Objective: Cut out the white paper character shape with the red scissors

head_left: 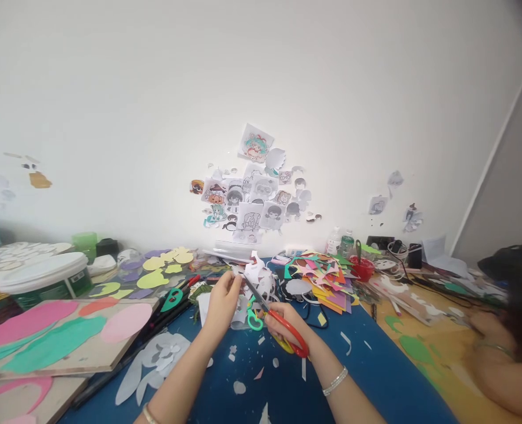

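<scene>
My right hand (279, 315) grips a pair of scissors with red and yellow handles (294, 334), its blades pointing up and left toward my other hand. With fingers pinched, my left hand (226, 297) is at the blade tips; a small pale piece seems to be at its fingertips, but I cannot make it out clearly. Just beyond lies a heap of white paper cutouts (263, 280). Below the blades, near my right hand, are the green handles of another pair of scissors (254, 320). Pale grey paper shapes (157, 362) lie left of my left forearm.
Coloured paper scraps (327, 277) are piled at the back right, near a red bowl (362, 268). Boards with pink and green cutouts (58, 347) and a white-lidded tub (44, 274) stand on the left. Another person's arm (493, 359) is at the right. Scraps litter the blue mat (344, 388).
</scene>
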The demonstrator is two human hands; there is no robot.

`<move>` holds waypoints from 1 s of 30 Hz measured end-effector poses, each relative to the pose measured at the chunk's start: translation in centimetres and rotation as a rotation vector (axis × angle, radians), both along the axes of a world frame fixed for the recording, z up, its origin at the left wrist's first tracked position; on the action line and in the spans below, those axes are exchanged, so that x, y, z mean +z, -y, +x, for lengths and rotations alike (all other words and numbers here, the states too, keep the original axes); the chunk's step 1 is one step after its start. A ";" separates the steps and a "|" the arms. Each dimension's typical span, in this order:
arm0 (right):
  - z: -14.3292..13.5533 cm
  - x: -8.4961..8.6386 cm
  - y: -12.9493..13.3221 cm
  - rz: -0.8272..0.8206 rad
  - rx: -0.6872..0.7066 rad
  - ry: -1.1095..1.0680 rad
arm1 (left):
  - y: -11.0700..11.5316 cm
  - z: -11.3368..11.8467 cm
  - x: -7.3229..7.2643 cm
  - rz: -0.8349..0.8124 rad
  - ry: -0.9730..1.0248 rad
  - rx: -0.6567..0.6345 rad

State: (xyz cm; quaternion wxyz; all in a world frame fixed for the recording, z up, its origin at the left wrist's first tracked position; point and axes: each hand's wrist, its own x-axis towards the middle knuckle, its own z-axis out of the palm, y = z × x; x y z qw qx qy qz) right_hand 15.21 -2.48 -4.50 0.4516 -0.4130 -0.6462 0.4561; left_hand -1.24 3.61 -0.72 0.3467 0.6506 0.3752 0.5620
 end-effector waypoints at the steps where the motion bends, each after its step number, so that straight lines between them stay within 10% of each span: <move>1: 0.0 0.1 0.1 -0.002 0.002 -0.001 | 0.0 0.0 0.1 0.000 0.003 -0.007; 16: -0.1 0.8 0.5 -0.017 0.000 0.053 | 0.3 -0.5 0.9 -0.058 0.062 -0.106; 30: -0.4 0.5 0.8 0.078 0.198 -0.055 | -0.4 -0.9 -0.4 -0.188 0.382 -0.507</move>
